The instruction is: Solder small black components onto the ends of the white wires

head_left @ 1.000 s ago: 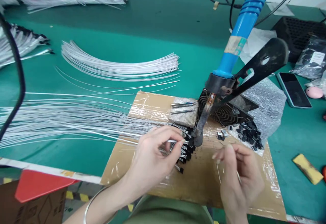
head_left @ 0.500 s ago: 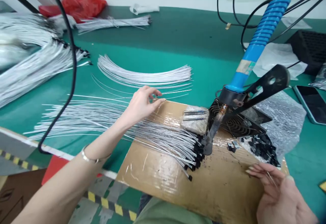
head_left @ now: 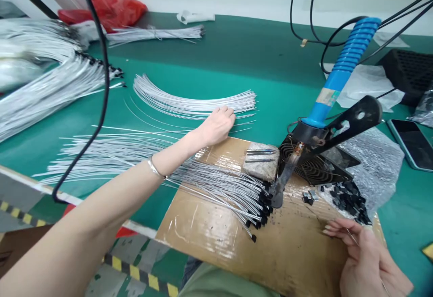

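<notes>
- clock directions run from the middle of the flat brown cardboard sheet with a glossy surface (head_left: 287,252), which lies on the green tabletop (head_left: 284,78).
- the left hand (head_left: 218,125), with a silver bangle (head_left: 154,167) at its wrist, is at 11 o'clock, back upward and fingers bent down; whether it grips a wire, i cannot tell.
- it is at the near edge of the neat, curved bundle of thin white wires (head_left: 176,101), also at 11 o'clock, with a few loose wires lying just below.
- the right hand (head_left: 368,261), between 3 and 4 o'clock, is partly closed, palm up, its thumb folded over a thin silvery strand (head_left: 352,237).
- white wires with small black end pieces (head_left: 219,184) stretch in from 10 o'clock, their black ends near the middle of the sheet.
- just beside those ends is the broad dark tip of a blue-handled soldering iron (head_left: 338,85), leaning toward 1 o'clock.
- a rough pale block (head_left: 259,168) bearing slim metal rods (head_left: 260,160) sits at 12 o'clock.
- a heap of small black pieces (head_left: 350,200) lies between 2 and 3 o'clock, by crinkled clear plastic wrap (head_left: 382,166); a dark-screened phone (head_left: 412,141) is at 2 o'clock.
</notes>
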Action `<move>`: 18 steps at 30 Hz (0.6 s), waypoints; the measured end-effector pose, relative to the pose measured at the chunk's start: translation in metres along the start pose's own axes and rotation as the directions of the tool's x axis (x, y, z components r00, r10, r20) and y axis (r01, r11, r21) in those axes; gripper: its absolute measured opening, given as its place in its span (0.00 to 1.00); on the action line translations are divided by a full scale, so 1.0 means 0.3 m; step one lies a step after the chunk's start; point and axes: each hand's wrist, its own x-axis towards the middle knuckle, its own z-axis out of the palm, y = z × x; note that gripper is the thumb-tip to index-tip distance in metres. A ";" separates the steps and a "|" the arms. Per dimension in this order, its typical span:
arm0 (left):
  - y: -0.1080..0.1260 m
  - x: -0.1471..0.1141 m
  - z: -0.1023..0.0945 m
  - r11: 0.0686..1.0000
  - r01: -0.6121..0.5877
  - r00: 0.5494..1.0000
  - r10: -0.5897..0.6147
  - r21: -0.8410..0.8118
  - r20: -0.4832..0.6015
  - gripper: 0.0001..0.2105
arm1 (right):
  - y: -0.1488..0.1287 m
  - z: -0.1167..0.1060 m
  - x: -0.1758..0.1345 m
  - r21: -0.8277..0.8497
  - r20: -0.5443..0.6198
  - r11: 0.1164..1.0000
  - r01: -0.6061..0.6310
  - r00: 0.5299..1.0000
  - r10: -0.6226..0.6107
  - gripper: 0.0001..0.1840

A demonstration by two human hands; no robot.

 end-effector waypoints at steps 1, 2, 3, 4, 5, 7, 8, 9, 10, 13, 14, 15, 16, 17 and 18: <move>0.001 -0.002 -0.009 1.000 0.005 1.000 -0.005 -0.009 -0.016 0.06 | 0.001 -0.001 0.000 -0.003 0.000 1.000 0.007 1.000 -0.007 0.23; -0.001 -0.003 -0.022 1.000 0.015 0.999 -0.016 -0.023 -0.037 0.07 | 0.003 -0.002 0.001 0.002 -0.005 1.000 0.023 1.000 -0.023 0.22; -0.005 -0.002 -0.041 0.999 0.031 0.997 -0.033 -0.043 -0.064 0.07 | 0.005 -0.001 0.003 0.009 -0.012 0.999 0.040 0.999 -0.039 0.21; -0.012 0.001 -0.066 0.997 0.049 0.994 -0.055 -0.065 -0.096 0.08 | 0.007 -0.001 0.004 0.010 -0.017 0.999 0.051 0.999 -0.051 0.20; -0.019 0.005 -0.095 0.993 0.067 0.988 -0.079 -0.093 -0.134 0.08 | 0.010 0.000 0.007 0.008 -0.021 0.998 0.059 0.998 -0.059 0.20; -0.027 0.011 -0.162 0.982 0.095 0.967 -0.130 -0.163 -0.221 0.08 | 0.016 0.001 0.012 0.005 -0.030 0.997 0.072 0.997 -0.071 0.20; -0.024 0.010 -0.197 0.972 0.104 0.949 -0.161 -0.211 -0.270 0.08 | 0.019 0.000 0.015 0.009 -0.039 0.996 0.086 0.996 -0.086 0.20; -0.015 0.005 -0.231 0.960 0.109 0.933 -0.188 -0.257 -0.308 0.08 | 0.021 0.000 0.018 0.019 -0.044 0.995 0.102 0.994 -0.101 0.20; 0.000 -0.006 -0.262 0.953 0.107 0.922 -0.202 -0.283 -0.331 0.07 | 0.023 -0.001 0.020 0.033 -0.047 0.993 0.111 0.993 -0.109 0.21; 0.077 -0.074 -0.332 0.933 0.079 0.912 -0.209 -0.350 -0.353 0.05 | 0.023 -0.004 0.027 0.073 -0.060 0.993 0.095 0.994 -0.091 0.22; 0.106 -0.106 -0.345 0.935 0.076 0.922 -0.198 -0.346 -0.332 0.06 | 0.022 -0.004 0.030 0.084 -0.081 0.993 0.082 0.994 -0.075 0.23; 0.132 -0.141 -0.352 0.936 0.081 0.936 -0.189 -0.342 -0.296 0.06 | 0.021 -0.005 0.033 0.090 -0.097 0.994 0.067 0.994 -0.058 0.25; 0.156 -0.177 -0.354 0.938 0.092 0.960 -0.173 -0.335 -0.221 0.07 | 0.020 -0.007 0.036 0.089 -0.108 0.995 0.053 0.993 -0.043 0.27; 0.174 -0.212 -0.350 0.934 0.085 0.988 -0.124 -0.348 -0.092 0.09 | 0.020 -0.007 0.038 0.082 -0.102 0.996 0.038 0.994 -0.029 0.28; 0.188 -0.246 -0.341 0.913 0.093 0.996 -0.084 -0.398 0.039 0.09 | 0.019 -0.008 0.038 0.072 -0.096 0.997 0.028 0.995 -0.021 0.30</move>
